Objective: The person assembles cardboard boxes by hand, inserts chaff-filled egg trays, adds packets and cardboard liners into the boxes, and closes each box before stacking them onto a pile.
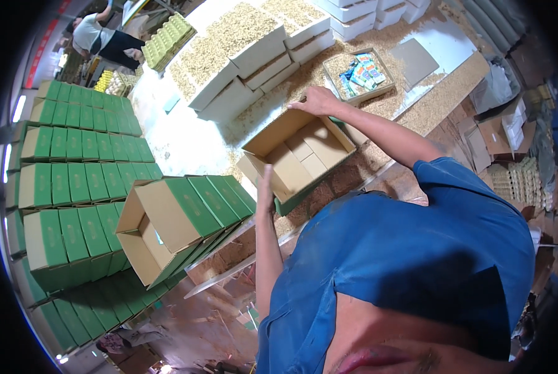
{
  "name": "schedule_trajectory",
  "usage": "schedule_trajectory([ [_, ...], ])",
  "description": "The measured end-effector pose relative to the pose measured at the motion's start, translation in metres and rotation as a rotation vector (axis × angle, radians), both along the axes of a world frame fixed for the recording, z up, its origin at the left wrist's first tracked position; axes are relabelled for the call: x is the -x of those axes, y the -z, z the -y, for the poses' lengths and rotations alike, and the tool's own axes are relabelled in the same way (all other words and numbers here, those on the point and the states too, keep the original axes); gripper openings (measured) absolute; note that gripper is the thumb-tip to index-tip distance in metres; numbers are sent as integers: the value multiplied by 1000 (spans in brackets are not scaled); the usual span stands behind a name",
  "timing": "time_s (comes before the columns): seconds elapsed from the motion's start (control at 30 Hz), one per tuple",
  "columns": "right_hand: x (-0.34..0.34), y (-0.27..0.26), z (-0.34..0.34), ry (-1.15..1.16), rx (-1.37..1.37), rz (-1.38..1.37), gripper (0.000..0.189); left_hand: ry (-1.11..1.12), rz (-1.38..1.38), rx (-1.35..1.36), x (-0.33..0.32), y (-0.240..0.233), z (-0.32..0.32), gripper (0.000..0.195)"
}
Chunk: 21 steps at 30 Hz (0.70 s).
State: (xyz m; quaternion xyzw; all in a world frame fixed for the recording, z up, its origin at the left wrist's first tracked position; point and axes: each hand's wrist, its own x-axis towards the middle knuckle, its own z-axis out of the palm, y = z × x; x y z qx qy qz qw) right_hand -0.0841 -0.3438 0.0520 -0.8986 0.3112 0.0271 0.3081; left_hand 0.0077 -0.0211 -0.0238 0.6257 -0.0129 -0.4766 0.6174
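Note:
An open cardboard box [307, 149], brown inside and green outside, sits before me on the table. Its bottom panels show bare. My right hand [317, 100] grips the top edge of its far wall, thumb over the rim. At the box's left end, my left hand [265, 191] is upright against the wall, with its fingers partly hidden. Just beyond my right forearm stands a shallow tray [391, 89] of wood shavings with several printed sachets [364, 72] on top.
Green boxes [80, 229] are stacked high at left; one row of open boxes [166, 210] lies nearer. White boxes of shavings [260, 49] line the table's back. Flat cardboard [414, 61] lies at right. A person [94, 35] stands beyond egg trays [169, 41].

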Motion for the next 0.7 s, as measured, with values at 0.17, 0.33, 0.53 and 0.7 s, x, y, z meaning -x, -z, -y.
schedule_trajectory([
  [0.17,-49,-50,65,346,-527,463,88,141,238,-120,0,13,-5,73],
  [0.33,-122,-53,151,447,-580,416,77,108,328,-150,2,19,-4,70],
  [0.53,-140,-4,184,788,-714,597,50,125,354,-71,8,2,8,62],
  [0.7,-91,-42,119,580,-1032,598,58,88,313,-127,6,4,-6,62],
])
